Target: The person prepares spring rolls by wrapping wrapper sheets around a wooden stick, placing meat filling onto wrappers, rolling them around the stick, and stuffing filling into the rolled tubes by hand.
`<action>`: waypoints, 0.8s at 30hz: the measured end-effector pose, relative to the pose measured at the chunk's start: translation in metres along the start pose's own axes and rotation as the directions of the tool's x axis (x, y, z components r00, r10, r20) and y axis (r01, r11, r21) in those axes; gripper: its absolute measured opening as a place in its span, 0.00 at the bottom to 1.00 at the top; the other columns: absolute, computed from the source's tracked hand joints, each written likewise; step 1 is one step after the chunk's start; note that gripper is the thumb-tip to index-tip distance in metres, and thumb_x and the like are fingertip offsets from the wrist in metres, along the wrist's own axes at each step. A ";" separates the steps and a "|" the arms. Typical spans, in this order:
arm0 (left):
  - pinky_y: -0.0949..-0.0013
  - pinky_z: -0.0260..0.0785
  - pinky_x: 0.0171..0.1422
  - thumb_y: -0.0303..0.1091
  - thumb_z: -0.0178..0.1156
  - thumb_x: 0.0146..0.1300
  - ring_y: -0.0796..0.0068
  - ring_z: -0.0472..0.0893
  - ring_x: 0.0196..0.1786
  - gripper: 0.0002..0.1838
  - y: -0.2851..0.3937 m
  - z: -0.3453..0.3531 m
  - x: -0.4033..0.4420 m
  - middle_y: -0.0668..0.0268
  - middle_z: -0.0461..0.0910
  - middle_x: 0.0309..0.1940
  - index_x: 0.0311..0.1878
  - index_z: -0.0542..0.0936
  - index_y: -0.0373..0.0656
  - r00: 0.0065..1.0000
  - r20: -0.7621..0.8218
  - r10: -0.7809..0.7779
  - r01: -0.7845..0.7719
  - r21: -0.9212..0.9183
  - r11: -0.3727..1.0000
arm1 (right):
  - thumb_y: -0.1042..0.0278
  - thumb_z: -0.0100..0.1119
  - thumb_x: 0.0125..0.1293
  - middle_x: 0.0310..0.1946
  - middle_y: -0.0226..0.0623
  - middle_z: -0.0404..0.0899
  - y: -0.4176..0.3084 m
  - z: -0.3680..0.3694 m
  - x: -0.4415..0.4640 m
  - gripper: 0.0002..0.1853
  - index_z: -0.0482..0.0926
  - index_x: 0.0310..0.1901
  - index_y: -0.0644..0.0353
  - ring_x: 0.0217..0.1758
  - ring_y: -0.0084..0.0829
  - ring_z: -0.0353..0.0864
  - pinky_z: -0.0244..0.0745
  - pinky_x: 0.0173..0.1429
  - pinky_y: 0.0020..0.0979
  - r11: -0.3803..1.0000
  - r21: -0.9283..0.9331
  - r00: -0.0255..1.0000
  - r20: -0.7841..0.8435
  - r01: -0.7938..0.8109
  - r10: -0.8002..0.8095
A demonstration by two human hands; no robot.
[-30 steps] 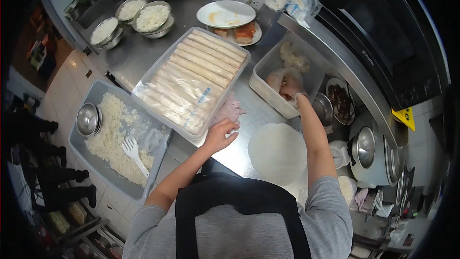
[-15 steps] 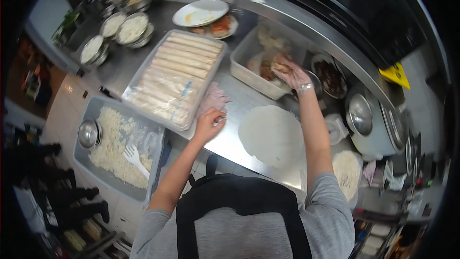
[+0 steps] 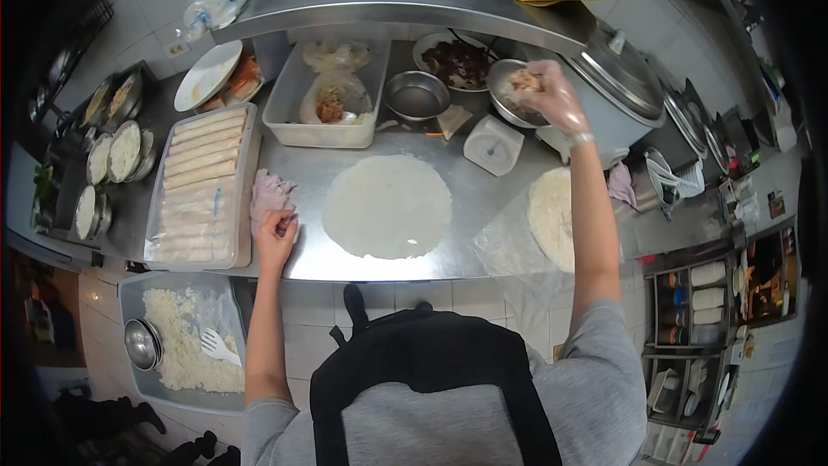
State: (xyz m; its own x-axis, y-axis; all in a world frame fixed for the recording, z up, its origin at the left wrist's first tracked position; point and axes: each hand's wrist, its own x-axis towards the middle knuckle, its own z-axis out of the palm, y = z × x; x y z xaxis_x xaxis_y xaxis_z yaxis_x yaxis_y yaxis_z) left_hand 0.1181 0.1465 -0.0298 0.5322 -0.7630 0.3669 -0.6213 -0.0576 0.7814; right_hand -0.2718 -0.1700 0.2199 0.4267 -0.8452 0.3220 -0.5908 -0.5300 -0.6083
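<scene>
My right hand [image 3: 556,97], in a clear plastic glove, grips a clump of shredded meat filling [image 3: 524,82] over a metal bowl [image 3: 507,105] at the back right. My left hand [image 3: 276,235] rests near the table's front edge with its fingers curled, against a crumpled pink cloth [image 3: 271,191]; whatever is inside the fingers is hidden. Between my arms a thin round white wrapper [image 3: 387,207] lies flat on the steel table. Beyond it stands a plastic tub [image 3: 316,136] with bagged reddish filling. A small white scale [image 3: 493,145] sits below the metal bowl.
At left a plastic box [image 3: 247,181] holds several long white rolls. Below it is a grey tub [image 3: 184,402] of white grated food with a fork. More wrappers [image 3: 552,217] lie under my right forearm. A lidded pot [image 3: 617,78] and a steel shelf [image 3: 405,10] bound the back.
My right hand has moved from the plastic tub to the metal bowl on the right, carrying filling. The camera view has turned. My left hand stays by the pink cloth.
</scene>
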 end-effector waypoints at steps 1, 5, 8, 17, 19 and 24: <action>0.74 0.67 0.33 0.24 0.66 0.52 0.78 0.74 0.29 0.11 0.001 0.001 0.000 0.66 0.78 0.32 0.40 0.84 0.38 1.000 0.008 0.006 -0.006 -0.001 1.000 | 0.65 0.69 0.56 0.46 0.41 0.82 0.015 0.003 0.010 0.25 0.72 0.53 0.63 0.49 0.38 0.83 0.78 0.54 0.36 1.000 -0.001 1.000 -0.006 -0.008 0.008; 0.77 0.65 0.36 0.22 0.64 0.53 0.80 0.71 0.30 0.11 0.002 0.000 -0.001 0.68 0.75 0.31 0.41 0.83 0.34 1.000 0.015 0.007 -0.007 0.040 0.999 | 0.65 0.70 0.51 0.35 0.40 0.84 0.042 0.010 0.033 0.16 0.79 0.40 0.63 0.41 0.35 0.84 0.76 0.47 0.34 0.906 -0.393 0.977 0.196 0.158 -0.085; 0.76 0.65 0.37 0.23 0.65 0.53 0.80 0.70 0.31 0.11 0.005 0.000 -0.003 0.68 0.75 0.32 0.41 0.83 0.34 1.000 0.025 -0.016 0.016 0.026 1.000 | 0.67 0.68 0.51 0.34 0.40 0.84 0.041 -0.002 0.029 0.12 0.82 0.36 0.62 0.39 0.34 0.83 0.76 0.44 0.34 0.963 -0.208 0.963 0.243 0.169 -0.116; 0.62 0.72 0.50 0.30 0.64 0.53 0.57 0.78 0.48 0.17 0.095 0.081 0.031 0.58 0.78 0.44 0.48 0.82 0.43 0.936 -0.058 0.346 -0.330 0.190 0.925 | 0.68 0.64 0.63 0.36 0.35 0.81 0.035 -0.061 -0.058 0.11 0.81 0.43 0.66 0.33 0.22 0.77 0.76 0.40 0.27 0.638 0.769 0.998 -0.010 -0.031 0.060; 0.62 0.73 0.53 0.32 0.65 0.54 0.58 0.78 0.52 0.20 0.149 0.128 0.054 0.57 0.76 0.51 0.52 0.80 0.43 0.939 0.093 0.332 -0.324 -0.092 0.942 | 0.70 0.64 0.63 0.41 0.41 0.82 0.059 -0.061 -0.077 0.14 0.79 0.46 0.69 0.35 0.24 0.79 0.79 0.42 0.28 0.593 0.804 0.996 -0.019 -0.038 0.090; 0.63 0.69 0.62 0.38 0.69 0.53 0.59 0.76 0.59 0.35 0.192 0.265 0.110 0.53 0.73 0.60 0.65 0.70 0.38 0.888 0.374 0.267 -0.148 -0.317 0.937 | 0.73 0.60 0.65 0.44 0.46 0.82 0.102 -0.056 -0.144 0.14 0.77 0.50 0.70 0.40 0.29 0.84 0.83 0.43 0.28 0.268 0.963 0.988 -0.051 0.009 0.149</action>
State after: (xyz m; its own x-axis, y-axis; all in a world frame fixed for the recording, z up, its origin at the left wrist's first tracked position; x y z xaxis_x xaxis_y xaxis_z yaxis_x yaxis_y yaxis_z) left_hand -0.0949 -0.1189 0.0269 0.0917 -0.9338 0.3458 -0.4791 0.2631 0.8374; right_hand -0.4318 -0.1060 0.1515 0.2984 -0.9171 0.2645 0.5054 -0.0833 -0.8589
